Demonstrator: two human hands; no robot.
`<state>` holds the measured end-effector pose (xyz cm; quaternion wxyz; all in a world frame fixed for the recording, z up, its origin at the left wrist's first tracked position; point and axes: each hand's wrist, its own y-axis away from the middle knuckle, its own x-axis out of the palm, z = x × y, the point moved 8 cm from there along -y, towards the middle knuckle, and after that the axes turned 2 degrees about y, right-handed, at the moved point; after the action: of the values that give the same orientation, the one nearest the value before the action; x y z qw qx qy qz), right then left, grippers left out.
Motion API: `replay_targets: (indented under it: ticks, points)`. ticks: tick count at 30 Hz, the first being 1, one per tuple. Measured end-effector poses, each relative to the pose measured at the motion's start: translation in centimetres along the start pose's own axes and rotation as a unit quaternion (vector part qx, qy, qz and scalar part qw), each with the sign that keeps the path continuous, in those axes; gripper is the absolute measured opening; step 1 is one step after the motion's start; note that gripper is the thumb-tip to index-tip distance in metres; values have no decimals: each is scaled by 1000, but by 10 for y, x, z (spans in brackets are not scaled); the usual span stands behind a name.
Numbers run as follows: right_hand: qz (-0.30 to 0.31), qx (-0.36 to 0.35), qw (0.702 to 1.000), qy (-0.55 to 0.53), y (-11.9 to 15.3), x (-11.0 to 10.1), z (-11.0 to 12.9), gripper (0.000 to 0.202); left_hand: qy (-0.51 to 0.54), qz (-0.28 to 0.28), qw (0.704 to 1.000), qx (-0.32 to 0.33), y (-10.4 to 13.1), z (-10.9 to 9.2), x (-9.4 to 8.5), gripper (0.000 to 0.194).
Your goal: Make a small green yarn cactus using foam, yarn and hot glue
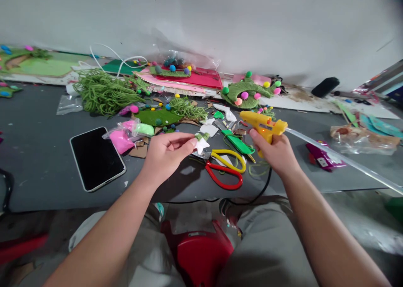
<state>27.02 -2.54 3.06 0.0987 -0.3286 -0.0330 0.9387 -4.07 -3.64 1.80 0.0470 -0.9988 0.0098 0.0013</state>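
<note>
My left hand (170, 155) pinches a small white star (201, 145) with green yarn along its upper edge. In my right hand (277, 148) is a yellow hot glue gun (262, 123), its nozzle pointing left toward the star but apart from it. A small orange light glows on the gun, and a long clear glue stick (333, 155) sticks out of its back. Scissors (225, 169) with one red and one yellow handle lie just below the star. Between the hands, a green spiral notebook (237, 142) rests on the table.
A tablet-like black-screened device (97, 159) lies left, beside bags of pink clay (121, 140). Green yarn (103, 92) is heaped behind. A yarn-wrapped shape with pompoms (245, 92) stands near the wall. A purple packet (324, 156) lies right; a black cord (262, 190) hangs over the front edge.
</note>
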Motion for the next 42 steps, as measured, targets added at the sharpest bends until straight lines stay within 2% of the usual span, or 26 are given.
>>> replay_targets:
  ticks: [2, 4, 7, 14, 22, 26, 31, 38, 40, 42]
  points:
    - [-50, 8, 996, 76, -19, -15, -20, 47, -24, -5, 1000, 7, 1, -1, 0, 23]
    - [-74, 24, 990, 121, -35, -22, -39, 51, -68, -7, 997, 21, 2, -4, 0, 23]
    - [-75, 34, 985, 149, -52, -21, -59, 56, -121, -8, 992, 44, 4, -7, 3, 19]
    - [-84, 12, 979, 186, -63, -9, -57, 59, -127, -7, 991, 41, 5, -4, 7, 19]
    - [-118, 46, 974, 187, -69, -25, -69, 66, -117, 2, 992, 38, 6, -1, 6, 20]
    - [-103, 61, 975, 187, -72, -22, -75, 63, -107, 4, 994, 33, 6, 3, 8, 20]
    - [-79, 64, 980, 171, -66, -23, -74, 66, -93, 10, 995, 22, 6, 4, 10, 19]
    - [-120, 91, 972, 180, -39, -59, -69, 55, -86, 0, 996, 23, 5, -1, 6, 21]
    - [-114, 95, 972, 183, -31, -65, -68, 51, -81, 1, 996, 27, 4, -1, 6, 21]
    - [-84, 67, 981, 162, -21, -60, -56, 51, -78, -1, 996, 33, 4, -2, 6, 21]
